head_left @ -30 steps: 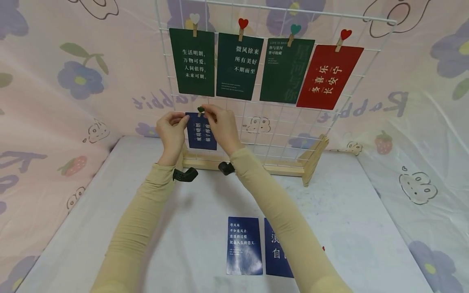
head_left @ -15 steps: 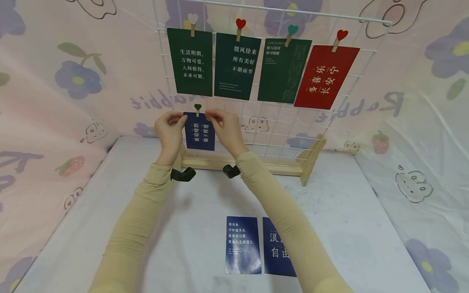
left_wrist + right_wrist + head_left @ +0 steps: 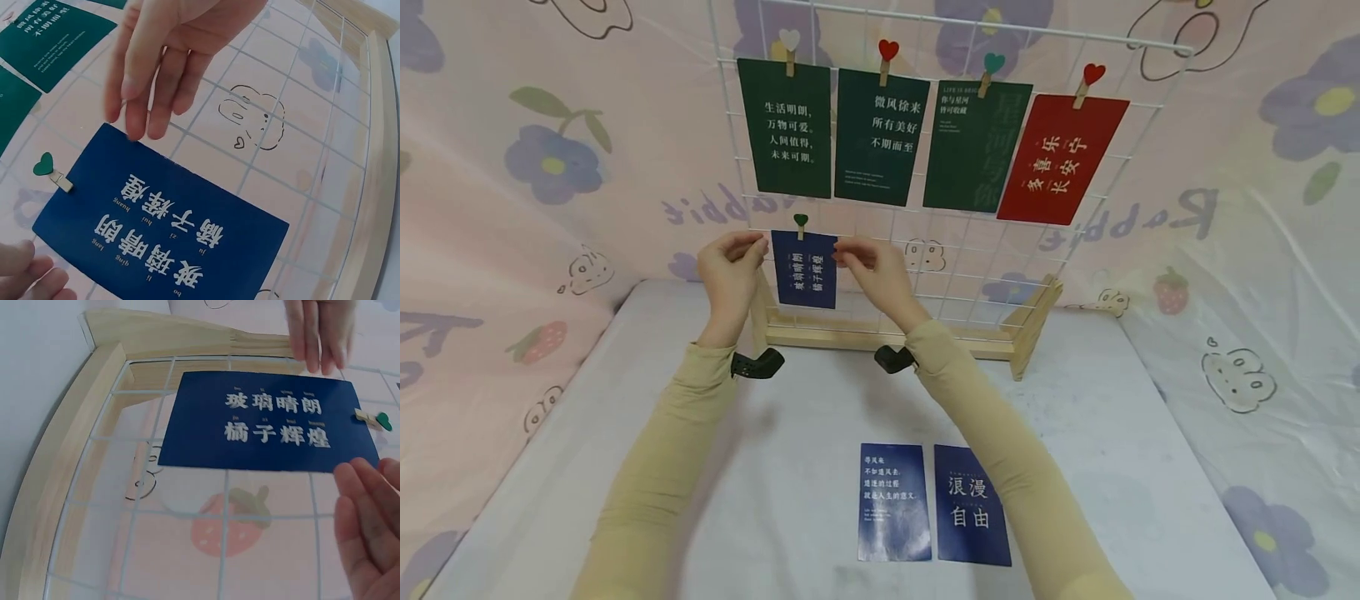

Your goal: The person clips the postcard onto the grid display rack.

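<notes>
A dark blue card with white characters hangs on the white wire grid. At its top edge sits a small wooden peg with a green heart. My left hand is just beside the card's left edge, fingers loose and holding nothing. On the other side, my right hand has its fingertips at the upper right corner; whether they touch the card I cannot tell. Both wrist views show the card flanked by relaxed fingers, with the peg on its short edge.
Three green cards and a red card hang above from heart pegs. Two blue cards lie on the white table. A wooden base carries the grid. Patterned cloth surrounds it.
My right hand has let go of the green heart peg and moved down and right to the card's corner. My left hand has come off the card's left edge, moving left.
</notes>
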`<state>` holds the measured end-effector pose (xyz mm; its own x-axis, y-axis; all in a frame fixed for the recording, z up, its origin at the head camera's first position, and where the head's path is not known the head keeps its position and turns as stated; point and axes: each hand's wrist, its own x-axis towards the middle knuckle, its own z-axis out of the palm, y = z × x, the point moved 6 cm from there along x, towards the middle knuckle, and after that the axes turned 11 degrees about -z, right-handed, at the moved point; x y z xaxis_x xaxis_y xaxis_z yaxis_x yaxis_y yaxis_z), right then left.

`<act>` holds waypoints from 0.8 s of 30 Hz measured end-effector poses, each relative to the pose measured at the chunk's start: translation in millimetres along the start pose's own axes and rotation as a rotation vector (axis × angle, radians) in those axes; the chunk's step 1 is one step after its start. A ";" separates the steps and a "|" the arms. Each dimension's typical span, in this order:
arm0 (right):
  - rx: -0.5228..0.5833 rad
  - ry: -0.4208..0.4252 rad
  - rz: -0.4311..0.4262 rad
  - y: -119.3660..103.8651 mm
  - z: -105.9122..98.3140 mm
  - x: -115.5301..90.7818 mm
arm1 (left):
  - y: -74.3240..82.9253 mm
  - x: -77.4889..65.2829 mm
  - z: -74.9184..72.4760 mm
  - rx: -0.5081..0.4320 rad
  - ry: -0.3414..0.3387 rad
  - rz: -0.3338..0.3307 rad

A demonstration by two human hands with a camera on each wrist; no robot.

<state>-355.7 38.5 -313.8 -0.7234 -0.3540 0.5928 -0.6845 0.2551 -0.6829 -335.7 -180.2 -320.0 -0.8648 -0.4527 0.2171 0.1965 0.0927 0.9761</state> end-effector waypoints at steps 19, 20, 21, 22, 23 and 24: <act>0.103 -0.101 0.097 6.8 -41.7 -40.1 | -17.8 -59.3 25.7 -0.057 -0.544 -0.272; 0.112 -0.100 0.092 6.5 -44.8 -43.4 | -19.8 -61.8 26.5 -0.053 -0.566 -0.278; 0.119 -0.098 0.088 6.6 -47.7 -47.0 | -21.8 -64.1 27.0 -0.042 -0.584 -0.281; 0.120 -0.100 0.086 6.1 -50.6 -51.0 | -23.8 -66.4 27.4 -0.035 -0.606 -0.285; 0.125 -0.100 0.087 7.0 -53.3 -55.0 | -25.9 -68.6 27.7 -0.025 -0.629 -0.287; 0.128 -0.100 0.089 7.8 -56.2 -59.1 | -28.0 -70.8 28.0 -0.018 -0.651 -0.292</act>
<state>-323.4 112.0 -330.2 -0.7638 -0.4246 0.4862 -0.5961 0.1750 -0.7836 -292.9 -125.8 -362.4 -0.9824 0.1656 -0.0861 -0.0821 0.0312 0.9961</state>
